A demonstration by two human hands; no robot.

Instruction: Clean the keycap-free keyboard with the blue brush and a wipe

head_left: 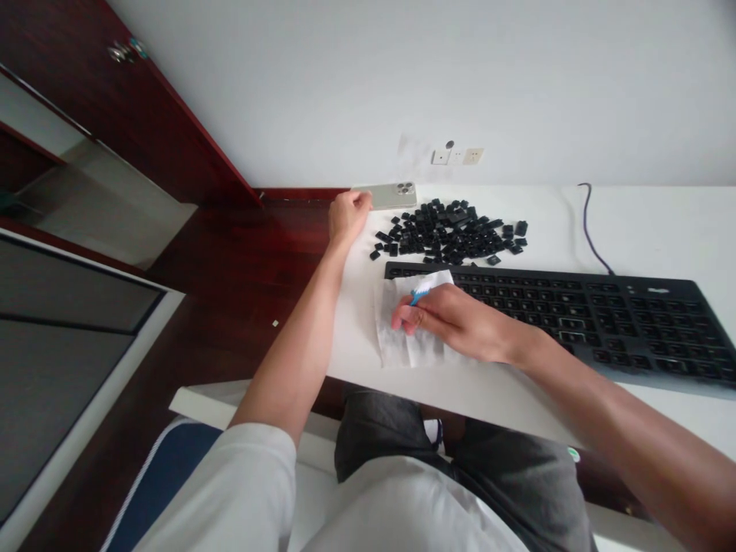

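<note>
My right hand (454, 318) is closed around a small blue brush (418, 295) with white bristles, most of its handle hidden by the fingers. It is over a white tissue (396, 349), which overlaps the left end of a black keyboard (612, 307) stripped of its keycaps. At the desk's far left corner, my left hand (348, 217) has its fingers curled together beside the near end of a phone (385, 197). Whether anything is in those fingers is hidden. Loose black keycaps (454, 230) form a pile behind the keyboard.
The white desk (649, 222) stands against a wall with sockets (457, 156). A dark cable (587, 222) runs from the keyboard's back. On the left are a dark red door (86, 100) and a wooden floor (230, 307) with a small white piece (275, 323) on it.
</note>
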